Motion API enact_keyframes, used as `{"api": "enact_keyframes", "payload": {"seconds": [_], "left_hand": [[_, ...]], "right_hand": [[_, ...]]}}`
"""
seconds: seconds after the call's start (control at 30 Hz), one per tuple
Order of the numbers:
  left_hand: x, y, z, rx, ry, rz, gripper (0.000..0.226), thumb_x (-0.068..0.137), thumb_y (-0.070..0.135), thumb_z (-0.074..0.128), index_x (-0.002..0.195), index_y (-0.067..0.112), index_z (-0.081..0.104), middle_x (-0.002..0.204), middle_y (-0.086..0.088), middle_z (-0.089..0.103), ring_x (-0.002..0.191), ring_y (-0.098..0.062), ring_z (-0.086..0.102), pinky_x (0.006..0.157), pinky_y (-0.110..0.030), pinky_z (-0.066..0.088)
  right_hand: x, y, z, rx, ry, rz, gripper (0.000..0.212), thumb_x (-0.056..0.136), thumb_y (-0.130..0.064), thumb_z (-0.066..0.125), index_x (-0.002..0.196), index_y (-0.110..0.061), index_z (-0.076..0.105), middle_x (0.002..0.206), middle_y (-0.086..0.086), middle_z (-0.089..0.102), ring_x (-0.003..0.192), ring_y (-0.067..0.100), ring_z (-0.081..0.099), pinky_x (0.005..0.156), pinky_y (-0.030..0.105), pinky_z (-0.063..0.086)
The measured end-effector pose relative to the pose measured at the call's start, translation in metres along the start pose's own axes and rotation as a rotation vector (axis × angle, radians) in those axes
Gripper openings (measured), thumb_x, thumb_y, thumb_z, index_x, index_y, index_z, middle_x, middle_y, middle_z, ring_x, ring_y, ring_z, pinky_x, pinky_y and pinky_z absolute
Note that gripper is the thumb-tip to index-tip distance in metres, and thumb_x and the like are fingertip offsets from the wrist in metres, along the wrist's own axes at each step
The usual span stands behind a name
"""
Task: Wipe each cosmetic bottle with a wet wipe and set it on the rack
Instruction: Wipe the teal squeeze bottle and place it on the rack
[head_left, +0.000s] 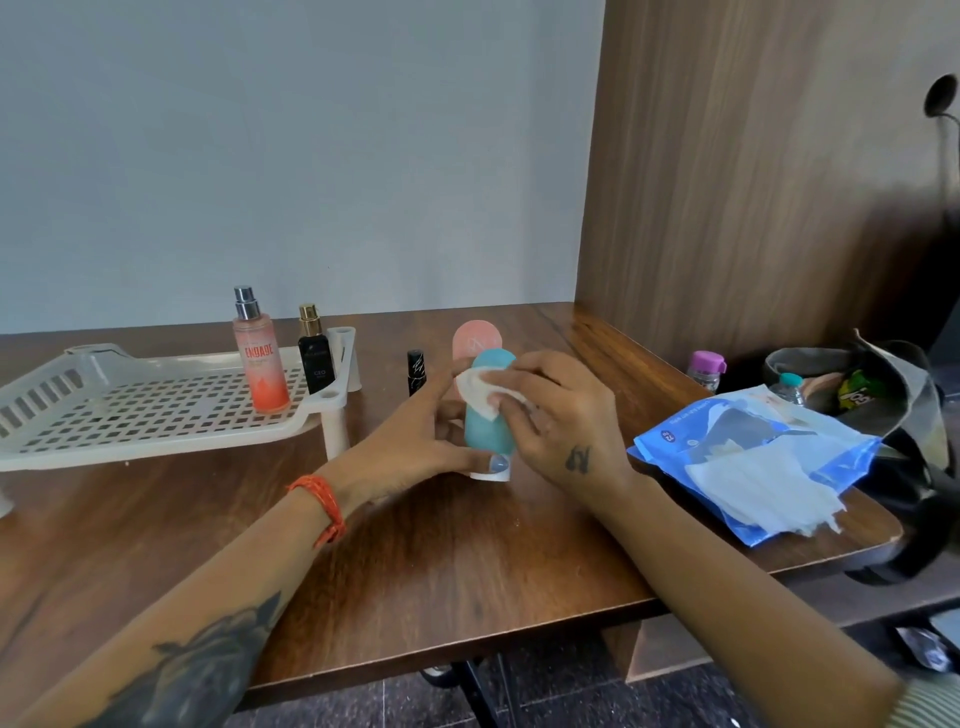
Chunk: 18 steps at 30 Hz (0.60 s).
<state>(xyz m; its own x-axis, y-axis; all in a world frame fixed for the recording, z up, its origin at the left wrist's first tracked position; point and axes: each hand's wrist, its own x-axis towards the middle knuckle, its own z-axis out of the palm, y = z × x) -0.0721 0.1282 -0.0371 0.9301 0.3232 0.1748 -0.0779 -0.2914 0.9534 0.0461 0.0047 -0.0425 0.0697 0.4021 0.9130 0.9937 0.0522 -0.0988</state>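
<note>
A teal tube bottle stands cap-down on the wooden table at the centre. My left hand grips its lower part from the left. My right hand pinches a folded white wet wipe against the tube's upper front. Behind it stands a pink tube, and a small black bottle stands to its left. On the white perforated rack at the left stand a peach spray bottle and a black perfume bottle.
A blue wet-wipe pack with loose wipes lies open at the table's right edge. Beyond it sit a small purple-capped bottle and a dark bag. A wooden panel walls the right side.
</note>
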Motion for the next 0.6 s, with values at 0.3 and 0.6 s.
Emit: {"api": "enact_keyframes", "payload": {"seconds": [0.3,0.6], "left_hand": [[0.001,0.000,0.001,-0.011,-0.008,-0.001,0.091,0.057,0.004,0.081,0.132,0.035,0.039,0.106,-0.004,0.069,0.100,-0.027,0.066,0.093,-0.043,0.051],[0.001,0.000,-0.001,-0.037,-0.006,-0.021,0.090,0.055,0.005,0.084,0.126,0.039,0.041,0.105,-0.009,0.069,0.098,-0.026,0.067,0.089,-0.042,0.053]], "right_hand": [[-0.001,0.003,-0.001,0.068,-0.061,0.055,0.019,0.076,-0.022,0.061,0.087,-0.010,0.072,0.083,0.003,0.067,0.073,0.010,0.060,0.063,0.025,0.054],[-0.001,0.010,-0.002,0.076,-0.057,0.074,0.014,0.076,-0.014,0.068,0.089,-0.010,0.073,0.083,0.003,0.068,0.073,0.008,0.060,0.063,0.016,0.050]]}}
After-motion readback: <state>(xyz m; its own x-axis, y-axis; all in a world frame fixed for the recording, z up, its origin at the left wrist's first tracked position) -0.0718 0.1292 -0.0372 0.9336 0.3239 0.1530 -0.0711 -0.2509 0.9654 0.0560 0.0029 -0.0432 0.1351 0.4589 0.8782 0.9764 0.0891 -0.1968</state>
